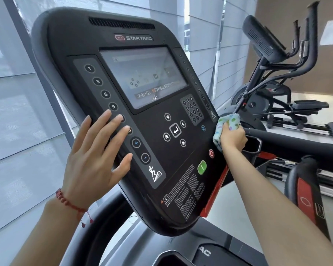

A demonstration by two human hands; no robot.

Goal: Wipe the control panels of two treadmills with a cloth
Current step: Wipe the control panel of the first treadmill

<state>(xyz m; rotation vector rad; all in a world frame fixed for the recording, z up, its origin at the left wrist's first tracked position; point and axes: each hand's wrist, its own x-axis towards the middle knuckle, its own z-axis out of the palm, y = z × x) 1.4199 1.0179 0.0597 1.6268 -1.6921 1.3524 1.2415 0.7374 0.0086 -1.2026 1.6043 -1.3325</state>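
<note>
Cloth [228,129], pale with coloured spots, sits bunched in your right hand [232,138], whose fingers curl round it and hold it against the right edge of the panel [173,169], just right of the keypad [192,109] and above the red stop button [211,153]. That black panel fills the middle of your view, tilted, with its screen [142,77] lit faintly. Your left hand [92,156] lies flat and spread on the panel's left side, fingers straight, holding nothing, fingertips over the lower number buttons, thumb near the minus button [145,157]. A red bracelet [71,205] circles that wrist. An elliptical [273,77] stands beyond to the right, before window blinds [18,112].
</note>
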